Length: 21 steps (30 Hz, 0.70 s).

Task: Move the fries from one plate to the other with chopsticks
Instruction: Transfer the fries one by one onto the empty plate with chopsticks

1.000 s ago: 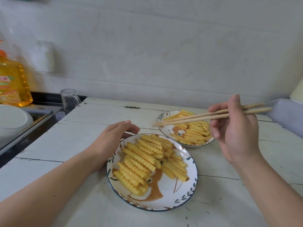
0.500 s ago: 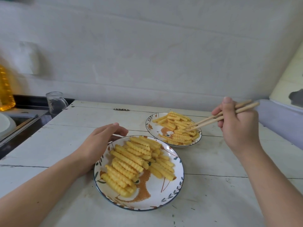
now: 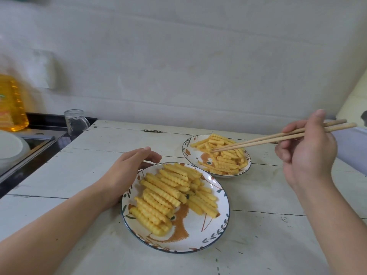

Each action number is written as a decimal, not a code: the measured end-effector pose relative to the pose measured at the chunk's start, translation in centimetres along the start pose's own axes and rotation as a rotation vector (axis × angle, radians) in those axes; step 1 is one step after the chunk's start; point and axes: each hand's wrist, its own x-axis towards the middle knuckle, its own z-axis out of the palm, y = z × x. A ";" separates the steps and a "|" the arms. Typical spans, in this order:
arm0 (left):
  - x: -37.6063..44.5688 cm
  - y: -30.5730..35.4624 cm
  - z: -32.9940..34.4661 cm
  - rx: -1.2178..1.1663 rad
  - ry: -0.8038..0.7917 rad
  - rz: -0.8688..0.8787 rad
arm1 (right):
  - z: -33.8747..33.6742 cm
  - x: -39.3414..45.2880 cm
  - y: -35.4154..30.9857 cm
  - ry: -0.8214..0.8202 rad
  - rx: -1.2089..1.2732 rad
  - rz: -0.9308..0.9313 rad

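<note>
Currently: Chopstick Tips at the Far Plate, No Fry Lifted

Currently the right hand (image 3: 306, 153) grips the pair of wooden chopsticks (image 3: 278, 138) near their upper ends, with the fingers curled around the shafts. The tips reach down and leftward into the crinkle-cut fries (image 3: 224, 155) heaped on the far plate (image 3: 186, 153). The tips sit close together among the top fries; whether they pinch one cannot be told from this view.

The left hand (image 3: 127, 171) lies relaxed on the counter (image 3: 268, 195), fingers nearly straight, its palm side against the rim of the near plate (image 3: 198, 243). It holds nothing. The near plate carries a larger heap of fries (image 3: 168, 193), stacked toward its left and far side, with bare patterned surface toward the viewer.

Off the left end of the counter stand a clear glass mug (image 3: 75, 122), a yellow oil bottle (image 3: 12, 104) and a white bowl (image 3: 10, 149) by the sink area.

Failure risks, as judged from this position:
- Slip on lift. The ridged fries lie crosswise in a loose pile; a pinch near one end would likely let the fry pivot and drop.
- Drop in transit. The plates are near each other but not touching, so a weak pinch could land a fry on the counter between them.
- Pile disturbance. Tips driven too deep may push neighbouring fries over the far plate's shallow rim.
- Plate shift. Only the near plate is steadied; the far one could slide under sideways pressure.
</note>
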 end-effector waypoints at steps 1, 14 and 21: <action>0.0 0.0 0.0 0.000 0.002 0.000 | 0.4 -0.4 0.0 -0.022 0.050 0.057; 0.2 -0.1 -0.2 0.064 0.004 0.025 | 4.2 -6.0 0.6 -0.358 -0.010 0.104; 0.3 -0.2 -0.3 0.056 -0.003 0.019 | 3.9 -5.8 0.6 -0.371 -0.013 0.027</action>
